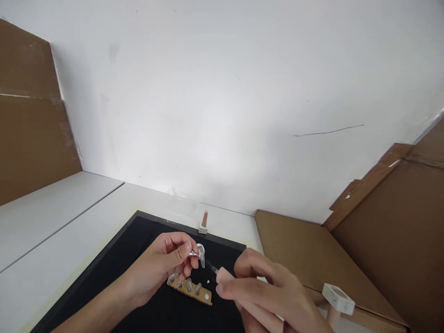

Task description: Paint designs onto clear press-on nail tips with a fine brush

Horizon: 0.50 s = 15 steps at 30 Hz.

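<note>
My left hand point(163, 259) pinches a small clear, shiny hook-shaped piece point(201, 255) between thumb and fingers above a black mat point(138, 249). In my right hand point(270, 291) is a pale pink stick-like tool point(225, 276), its thin dark tip pointing at the clear piece, close to it. Whether tip and piece touch is too small to tell. Just below my left hand, a tan strip point(194, 296) lies on the mat with several clear pieces standing on it and a white dot near its right end.
A pink-topped item on a white block point(203, 228) stands at the mat's back edge. Flat cardboard point(294, 245) lies at right, near another white block point(338, 298). Cardboard walls point(31, 111) rise at both sides, with a white wall point(208, 92) behind.
</note>
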Each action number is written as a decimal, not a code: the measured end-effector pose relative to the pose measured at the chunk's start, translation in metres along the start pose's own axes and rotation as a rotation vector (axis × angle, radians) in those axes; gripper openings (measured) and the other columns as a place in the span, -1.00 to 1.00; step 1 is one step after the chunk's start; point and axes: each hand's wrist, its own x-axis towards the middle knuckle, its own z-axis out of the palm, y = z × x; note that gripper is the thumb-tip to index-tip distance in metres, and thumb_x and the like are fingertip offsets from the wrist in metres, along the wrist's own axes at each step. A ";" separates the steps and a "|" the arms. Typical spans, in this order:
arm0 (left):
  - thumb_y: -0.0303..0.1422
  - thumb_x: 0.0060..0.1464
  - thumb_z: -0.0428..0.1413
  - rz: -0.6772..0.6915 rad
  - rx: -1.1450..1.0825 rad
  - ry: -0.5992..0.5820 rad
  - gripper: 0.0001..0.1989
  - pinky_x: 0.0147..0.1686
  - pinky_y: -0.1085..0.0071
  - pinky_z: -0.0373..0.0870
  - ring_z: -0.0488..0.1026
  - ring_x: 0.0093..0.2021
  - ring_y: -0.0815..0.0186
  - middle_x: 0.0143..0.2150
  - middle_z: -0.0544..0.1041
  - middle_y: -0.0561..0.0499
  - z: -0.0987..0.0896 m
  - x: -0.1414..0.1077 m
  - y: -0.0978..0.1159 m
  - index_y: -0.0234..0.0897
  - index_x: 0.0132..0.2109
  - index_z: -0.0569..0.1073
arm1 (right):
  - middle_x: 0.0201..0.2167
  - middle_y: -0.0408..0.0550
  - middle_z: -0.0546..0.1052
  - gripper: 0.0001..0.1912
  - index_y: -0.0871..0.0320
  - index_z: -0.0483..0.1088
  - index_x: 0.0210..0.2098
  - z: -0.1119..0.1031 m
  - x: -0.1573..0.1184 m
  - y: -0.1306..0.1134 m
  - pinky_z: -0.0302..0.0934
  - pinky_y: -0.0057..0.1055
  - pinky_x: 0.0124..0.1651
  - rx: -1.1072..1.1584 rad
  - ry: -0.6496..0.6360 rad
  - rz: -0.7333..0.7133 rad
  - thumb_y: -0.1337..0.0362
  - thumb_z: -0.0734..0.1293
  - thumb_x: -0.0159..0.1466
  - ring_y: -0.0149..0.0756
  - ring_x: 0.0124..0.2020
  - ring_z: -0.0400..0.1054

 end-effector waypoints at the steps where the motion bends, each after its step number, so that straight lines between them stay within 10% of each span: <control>1: -0.18 -0.06 0.28 -0.002 0.006 0.000 -0.70 -0.56 0.57 0.18 0.28 -0.59 0.50 -0.54 0.45 0.04 0.000 -0.001 -0.001 -0.38 -0.45 0.50 | -0.47 -0.15 0.25 -0.58 0.04 0.35 -0.14 0.002 0.000 0.000 0.16 -0.54 -0.51 0.004 0.038 -0.003 0.60 0.12 0.17 -0.44 -0.53 0.23; 15: -0.14 -0.09 0.29 -0.009 0.027 -0.005 -0.68 -0.55 0.56 0.18 0.28 -0.59 0.50 -0.55 0.46 0.05 0.003 -0.001 -0.003 -0.36 -0.43 0.52 | -0.49 -0.17 0.24 -0.56 0.08 0.42 -0.21 0.002 0.006 0.002 0.10 -0.58 -0.54 -0.006 0.000 -0.016 0.63 0.13 0.09 -0.48 -0.56 0.19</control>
